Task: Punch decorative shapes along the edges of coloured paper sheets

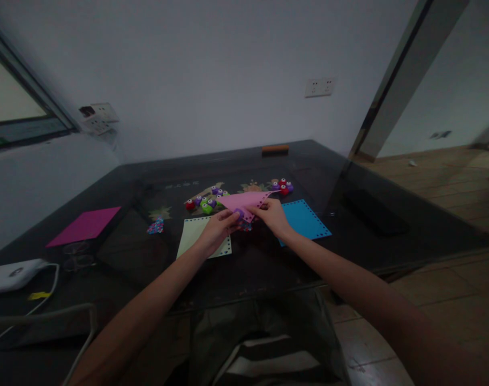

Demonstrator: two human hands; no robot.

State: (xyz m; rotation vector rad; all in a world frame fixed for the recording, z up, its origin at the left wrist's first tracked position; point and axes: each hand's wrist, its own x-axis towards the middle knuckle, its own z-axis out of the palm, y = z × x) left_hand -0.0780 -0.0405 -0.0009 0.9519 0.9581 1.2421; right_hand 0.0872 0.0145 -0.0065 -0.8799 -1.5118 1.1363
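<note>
A pink paper sheet (246, 201) with punched holes along its edge is held above the dark glass table (268, 262). My left hand (218, 228) grips a small purple punch (239, 213) at the sheet's lower edge. My right hand (273, 214) pinches the sheet's right side. Under my left hand lies a pale green sheet (190, 236) with a dotted border. A blue sheet (306, 219) with punched edges lies to the right of my right hand.
Several small coloured punches (206, 203) sit behind the sheets, with more (283, 186) at the right. A magenta sheet (85, 225) lies at the left, paper confetti (156, 227) beside it. A white device with cable (13, 274) and glasses (77, 254) rest near left.
</note>
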